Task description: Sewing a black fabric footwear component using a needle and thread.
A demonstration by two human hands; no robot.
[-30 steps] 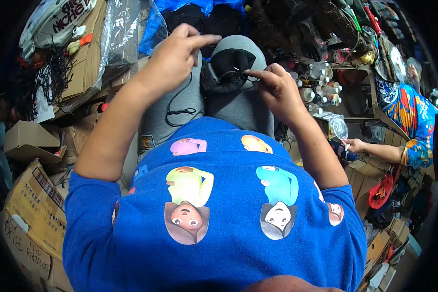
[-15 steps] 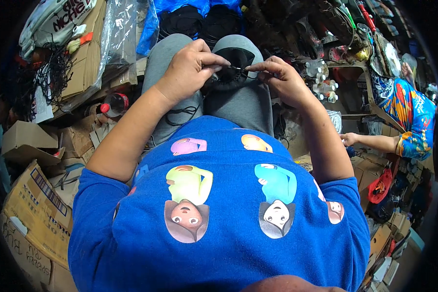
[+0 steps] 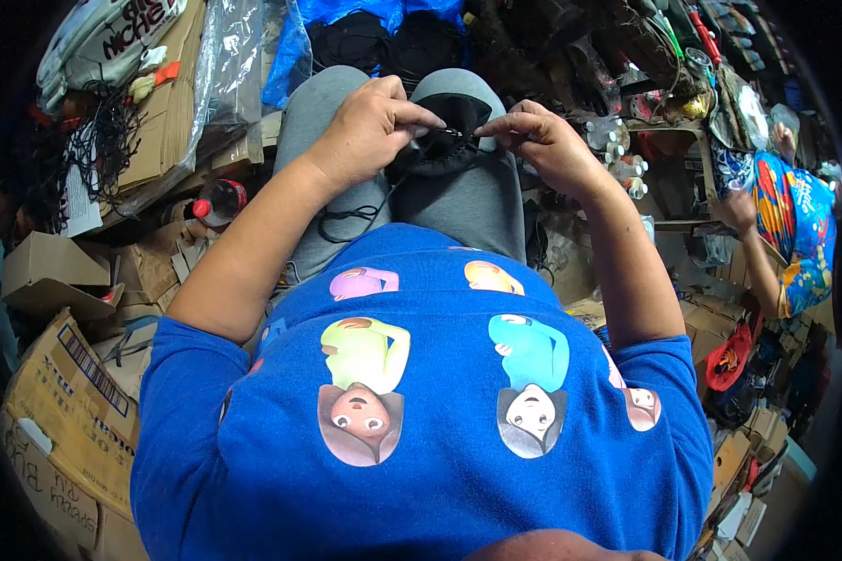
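Between my knees rests a black curved piece (image 3: 440, 161), with a scalloped or laced edge along its near side; its exact kind is hard to tell. My left hand (image 3: 370, 131) is closed in a pinch just above it. Opposite, my right hand (image 3: 544, 148) also pinches, thumb and forefinger together, at the piece's right side. A thin black cord (image 3: 455, 133) runs between both sets of fingertips, with a small shiny spot on it. Another black cord (image 3: 351, 213) lies looped on my left thigh, on the grey trousers (image 3: 458, 210).
A red-capped plastic bottle (image 3: 221, 203) and cardboard boxes (image 3: 54, 271) stand on the left, near a tangle of black cords (image 3: 98, 154). Small clear bottles (image 3: 627, 168) are at the right. Beyond them sits another person in a colourful shirt (image 3: 805, 220). Round black pieces (image 3: 346, 42) lie ahead.
My right hand has shifted slightly to the right, and the cord between my fingertips shows more clearly. The other person's near arm has swung up and away from me.
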